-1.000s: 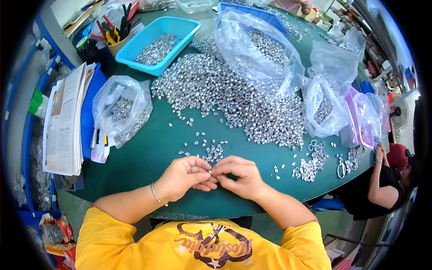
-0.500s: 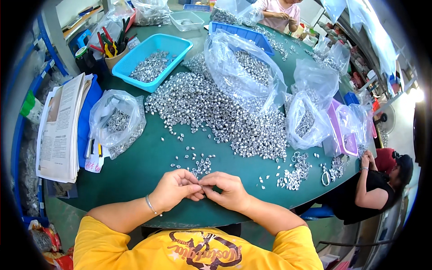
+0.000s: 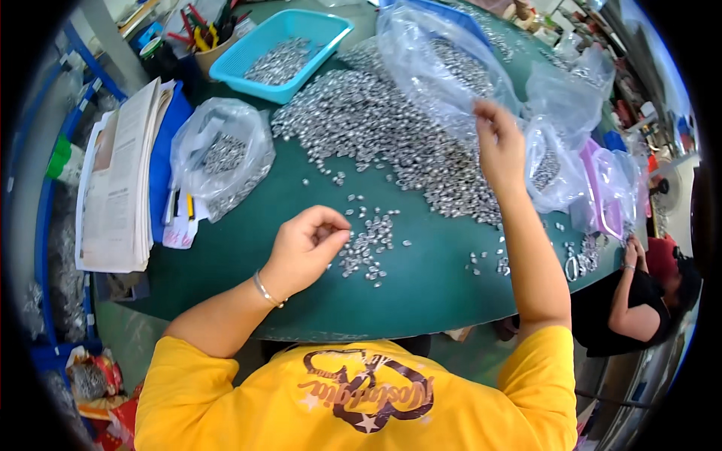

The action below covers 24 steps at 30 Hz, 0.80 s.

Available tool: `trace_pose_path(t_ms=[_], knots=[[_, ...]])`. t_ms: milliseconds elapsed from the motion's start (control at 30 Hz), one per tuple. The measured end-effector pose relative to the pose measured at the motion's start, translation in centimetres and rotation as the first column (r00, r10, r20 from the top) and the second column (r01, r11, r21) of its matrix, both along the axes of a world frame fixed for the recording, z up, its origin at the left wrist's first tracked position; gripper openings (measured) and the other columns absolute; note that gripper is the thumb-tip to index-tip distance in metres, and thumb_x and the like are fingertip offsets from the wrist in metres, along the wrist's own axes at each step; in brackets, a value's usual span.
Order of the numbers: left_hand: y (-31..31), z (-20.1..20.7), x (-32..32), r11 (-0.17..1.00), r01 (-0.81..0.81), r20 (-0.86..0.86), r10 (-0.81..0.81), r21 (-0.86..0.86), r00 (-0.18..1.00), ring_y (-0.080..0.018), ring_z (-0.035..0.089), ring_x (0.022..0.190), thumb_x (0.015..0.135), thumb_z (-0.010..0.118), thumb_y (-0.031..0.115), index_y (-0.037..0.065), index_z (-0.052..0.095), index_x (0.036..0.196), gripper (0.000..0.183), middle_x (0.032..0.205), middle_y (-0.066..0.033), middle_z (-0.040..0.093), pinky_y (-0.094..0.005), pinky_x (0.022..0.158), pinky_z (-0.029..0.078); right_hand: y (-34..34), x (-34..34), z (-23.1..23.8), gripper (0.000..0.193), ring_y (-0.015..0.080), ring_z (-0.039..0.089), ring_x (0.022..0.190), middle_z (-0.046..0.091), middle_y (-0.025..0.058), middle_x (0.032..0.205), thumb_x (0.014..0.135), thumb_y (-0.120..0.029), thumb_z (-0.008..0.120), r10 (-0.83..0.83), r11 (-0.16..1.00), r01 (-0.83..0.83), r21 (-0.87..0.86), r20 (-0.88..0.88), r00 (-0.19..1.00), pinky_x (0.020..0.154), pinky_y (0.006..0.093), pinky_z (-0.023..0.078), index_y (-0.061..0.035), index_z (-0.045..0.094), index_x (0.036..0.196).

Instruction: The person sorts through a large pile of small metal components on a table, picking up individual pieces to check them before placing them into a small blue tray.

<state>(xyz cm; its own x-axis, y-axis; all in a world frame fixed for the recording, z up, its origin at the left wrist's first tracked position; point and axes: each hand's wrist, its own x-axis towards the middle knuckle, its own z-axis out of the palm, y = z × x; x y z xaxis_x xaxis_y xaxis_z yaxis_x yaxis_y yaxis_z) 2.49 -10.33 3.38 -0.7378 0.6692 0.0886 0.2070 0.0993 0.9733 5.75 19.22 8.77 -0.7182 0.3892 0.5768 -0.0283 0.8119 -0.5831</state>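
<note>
My left hand (image 3: 307,249) is closed in a pinch beside a small group of silver metal pieces (image 3: 367,244). What sits between its fingertips, if anything, is too small to make out. My right hand (image 3: 502,148) is stretched out far to the right, slightly blurred, with thumb and fingers apart and nothing visible in it. It hovers by the right edge of a large heap of small silver metal pieces (image 3: 391,143), close to a clear plastic bag (image 3: 421,90) resting on the heap. More silver pieces (image 3: 502,263) lie below my right forearm, which partly covers them.
The green table (image 3: 226,274) also bears a blue basket (image 3: 282,94), an open clear bag (image 3: 184,158) of metal pieces, newspapers (image 3: 120,180) and a cup of pliers (image 3: 214,52). Bags (image 3: 560,180) and a purple basket (image 3: 590,180) stand right. A co-worker (image 3: 639,308) sits at right.
My hands were together over the front of the table. They have parted: the right has swung up and right to the heap, the left has moved slightly up. The whole view has shifted.
</note>
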Motion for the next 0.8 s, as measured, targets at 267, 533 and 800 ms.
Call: trace_pose_path(t_ms=[267, 533, 800], knots=[[-0.8, 0.0, 0.4, 0.941, 0.163, -0.499, -0.298, -0.296, 0.814, -0.0271, 0.055, 0.072, 0.063, 0.07, 0.002, 0.004, 0.057, 0.083, 0.023, 0.079, -0.01, 0.052, -0.0319, 0.064, 0.046, -10.9, 8.9, -5.2, 0.026, 0.0301, 0.053, 0.103, 0.057, 0.0137, 0.108, 0.069, 0.0, 0.058, 0.621, 0.735, -0.675, 0.062, 0.339, 0.707, 0.086, 0.0389, 0.043, -0.0014, 0.06, 0.095], [-3.1, 3.3, -0.5, 0.92, 0.192, -0.201, -0.271, -0.341, 0.941, -0.0136, 0.054, 0.061, 0.074, 0.063, 0.004, 0.004, 0.06, 0.078, 0.005, 0.074, -0.0053, 0.057, -0.0242, 0.055, 0.043, -8.8, 10.0, -6.0, 0.017, 0.0255, 0.057, 0.08, 0.06, 0.0108, 0.088, 0.071, 0.006, 0.058, 0.331, 0.936, -0.315, -0.158, 0.081, 0.94, 0.069, 0.0306, 0.047, -0.002, 0.061, 0.086], [-19.4, 0.4, 5.3, 0.036, 0.965, 0.879, -0.404, -0.261, 0.253, -0.0257, 0.061, 0.067, 0.075, 0.06, 0.02, 0.002, 0.064, 0.09, 0.024, 0.081, -0.014, 0.065, -0.035, 0.061, 0.048, -8.4, 10.3, -6.1, 0.018, 0.0266, 0.055, 0.073, 0.059, 0.0091, 0.082, 0.07, 0.005, 0.059, 0.353, 0.928, -0.345, -0.14, 0.04, 0.935, 0.067, 0.0335, 0.043, -0.004, 0.06, 0.086]])
